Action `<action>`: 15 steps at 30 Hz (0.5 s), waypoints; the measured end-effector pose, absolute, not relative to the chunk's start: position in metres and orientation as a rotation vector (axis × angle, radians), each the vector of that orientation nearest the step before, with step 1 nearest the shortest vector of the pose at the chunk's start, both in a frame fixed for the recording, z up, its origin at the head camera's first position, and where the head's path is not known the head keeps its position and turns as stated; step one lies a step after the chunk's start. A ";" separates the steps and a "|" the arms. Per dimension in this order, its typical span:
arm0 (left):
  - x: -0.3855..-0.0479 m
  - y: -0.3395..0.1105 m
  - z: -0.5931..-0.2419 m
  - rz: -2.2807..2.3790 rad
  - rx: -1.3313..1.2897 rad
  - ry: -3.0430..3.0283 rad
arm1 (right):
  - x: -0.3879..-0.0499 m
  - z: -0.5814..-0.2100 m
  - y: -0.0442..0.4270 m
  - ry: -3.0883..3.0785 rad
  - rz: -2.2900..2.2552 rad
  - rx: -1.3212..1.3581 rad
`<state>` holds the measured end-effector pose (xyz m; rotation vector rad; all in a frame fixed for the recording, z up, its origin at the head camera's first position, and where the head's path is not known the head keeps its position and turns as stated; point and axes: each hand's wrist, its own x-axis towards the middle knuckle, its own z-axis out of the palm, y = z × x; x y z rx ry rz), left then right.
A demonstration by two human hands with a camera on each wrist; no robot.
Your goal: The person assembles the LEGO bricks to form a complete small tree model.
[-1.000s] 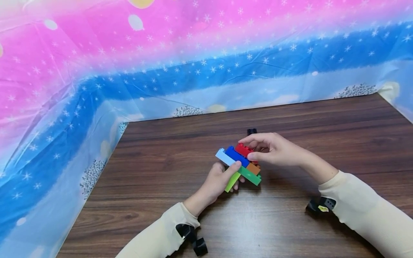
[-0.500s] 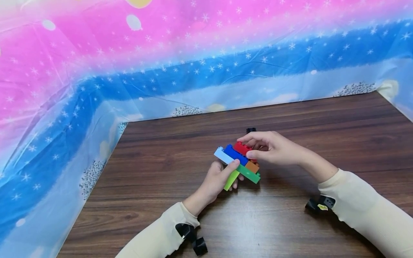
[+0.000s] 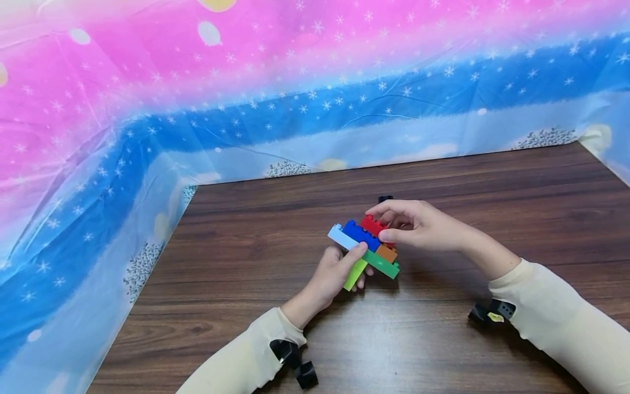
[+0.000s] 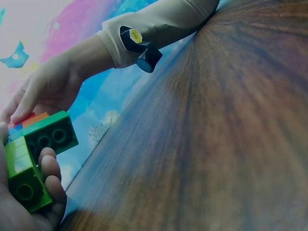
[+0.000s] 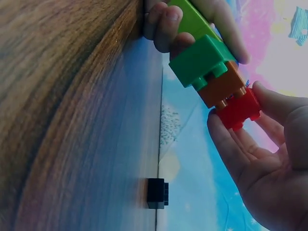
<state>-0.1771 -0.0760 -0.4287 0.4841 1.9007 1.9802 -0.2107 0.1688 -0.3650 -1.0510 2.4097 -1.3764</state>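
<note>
In the head view, my left hand (image 3: 334, 273) grips a built piece of toy building bricks, thumb on top and fingers beneath. It joins a lime brick (image 3: 355, 275), a green brick (image 3: 385, 266), a light blue brick (image 3: 339, 236), a blue brick (image 3: 360, 236) and an orange brick (image 3: 387, 253). At its far side is a red brick (image 3: 371, 224), which my right hand (image 3: 425, 227) pinches between thumb and fingers. The right wrist view shows the red brick (image 5: 239, 109) against the orange brick (image 5: 221, 85); whether it is fully pressed on I cannot tell.
A black brick (image 3: 385, 198) stands on the dark wooden table (image 3: 236, 246) beyond my right hand, partly hidden by it. A pink and blue patterned cloth (image 3: 275, 126) hangs along the back and left edges. Black wrist devices (image 3: 295, 364) hang at both cuffs.
</note>
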 end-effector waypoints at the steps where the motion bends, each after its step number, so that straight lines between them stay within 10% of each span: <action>1: -0.177 -0.076 -0.429 1.983 0.482 1.898 | -0.210 -0.365 0.169 2.418 -1.378 -1.045; 15: -0.176 -0.077 -0.427 1.934 0.519 1.921 | -0.212 -0.367 0.172 2.326 -1.381 -1.055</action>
